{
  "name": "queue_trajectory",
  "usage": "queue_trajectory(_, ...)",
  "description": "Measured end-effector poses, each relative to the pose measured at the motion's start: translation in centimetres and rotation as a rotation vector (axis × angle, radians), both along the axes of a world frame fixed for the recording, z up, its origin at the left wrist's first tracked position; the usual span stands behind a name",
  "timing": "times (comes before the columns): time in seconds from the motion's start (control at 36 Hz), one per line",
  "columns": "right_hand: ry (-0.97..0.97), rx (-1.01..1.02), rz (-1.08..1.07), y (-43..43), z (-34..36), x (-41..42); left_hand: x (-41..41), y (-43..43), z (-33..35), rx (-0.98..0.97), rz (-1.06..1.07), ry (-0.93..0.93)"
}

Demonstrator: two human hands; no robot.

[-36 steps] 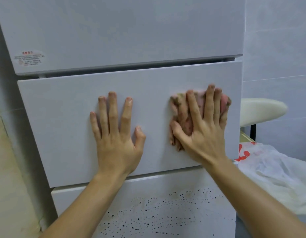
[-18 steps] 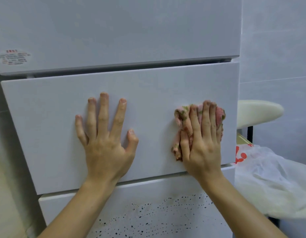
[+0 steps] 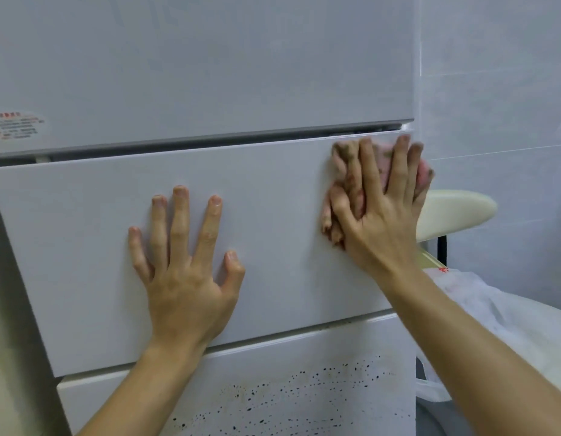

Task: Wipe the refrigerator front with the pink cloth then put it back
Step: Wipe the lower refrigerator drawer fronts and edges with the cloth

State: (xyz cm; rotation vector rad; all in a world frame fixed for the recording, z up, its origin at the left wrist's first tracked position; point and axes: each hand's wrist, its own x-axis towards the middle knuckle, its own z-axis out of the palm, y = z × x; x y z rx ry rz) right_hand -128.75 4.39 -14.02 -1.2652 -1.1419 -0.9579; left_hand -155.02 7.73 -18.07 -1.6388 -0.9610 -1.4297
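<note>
Mid-wipe: right hand flat, fingers spread, pressing pink cloth on refrigerator middle drawer's top right corner, left hand flat bracing; next likely speckled bottom panel.

- The right hand covers most of the pink cloth; both are motion-blurred.
- The sticker print is unreadable, cut by the left edge.
- The plastic bag runs off the right edge.
</note>
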Motion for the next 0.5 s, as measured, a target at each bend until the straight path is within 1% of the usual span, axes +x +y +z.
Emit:
queue_trajectory(0.08,-0.022,0.025,0.010,0.3,1.5,0.7,-0.2,-0.2,0.0,-0.018,-0.006,0.000)
queue_trajectory(0.19,-0.006,0.072,0.043,0.4,-0.7,1.0,-0.2,-0.4,0.0,-0.048,-0.022,0.006)
queue_trajectory(0.36,0.086,0.026,0.071,0.1,-7.2,0.8,-0.1,-0.2,-0.1,-0.057,-0.054,-0.004)
queue_trajectory(0.44,0.147,-0.036,0.130,-0.5,-11.6,0.9,0.0,-0.3,-0.2,-0.057,-0.061,-0.008)
queue_trajectory(0.5,0.151,-0.070,0.141,-0.8,-13.7,0.8,0.0,-0.4,-0.2,-0.061,-0.067,-0.009)
